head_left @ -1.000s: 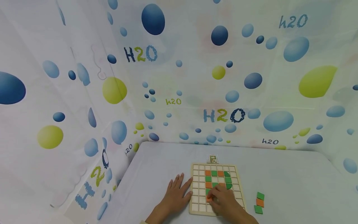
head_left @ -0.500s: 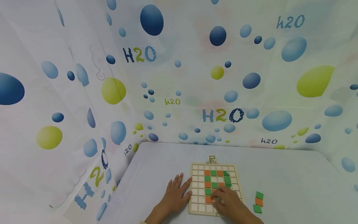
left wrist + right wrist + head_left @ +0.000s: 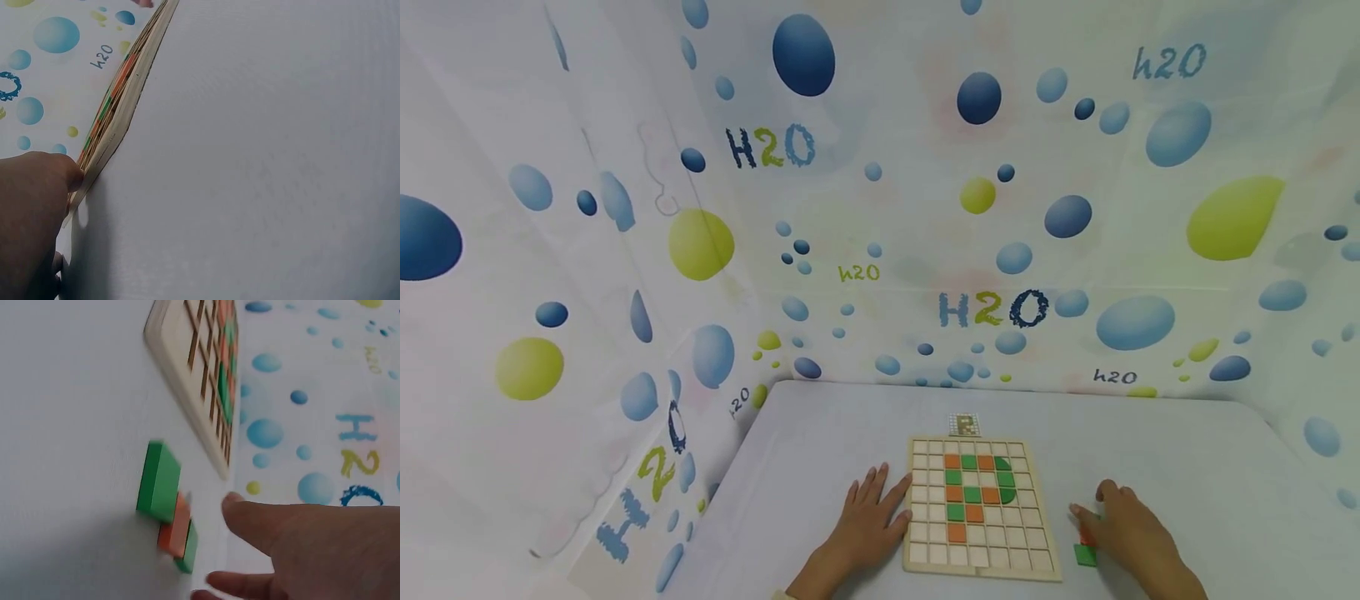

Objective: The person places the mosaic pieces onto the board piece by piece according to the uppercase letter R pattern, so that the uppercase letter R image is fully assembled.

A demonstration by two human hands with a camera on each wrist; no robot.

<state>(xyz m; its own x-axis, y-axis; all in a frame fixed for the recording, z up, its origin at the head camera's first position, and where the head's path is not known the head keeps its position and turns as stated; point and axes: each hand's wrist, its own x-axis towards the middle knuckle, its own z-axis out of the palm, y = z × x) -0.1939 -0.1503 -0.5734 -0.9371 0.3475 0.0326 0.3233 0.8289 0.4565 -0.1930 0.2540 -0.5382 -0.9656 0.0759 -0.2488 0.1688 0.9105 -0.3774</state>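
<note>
A wooden grid board holds green and orange tiles in its cells, arranged somewhat like a letter P. My left hand lies on the table with fingers spread, its fingertips at the board's left edge. To the right of the board, my right hand hovers at a short row of loose tiles, partly covering them in the head view. In the right wrist view a green tile, an orange tile and a second green tile sit close together. The right thumb and fingers are apart, with nothing held between them.
Behind the board lies a small pattern card. A white cloth covers the table. Printed sheets with blue and green dots hang at the back and sides.
My right hand has left the board and moved right to the loose tiles. An orange tile beside the lower green one is now uncovered on the board. The left hand stays in place.
</note>
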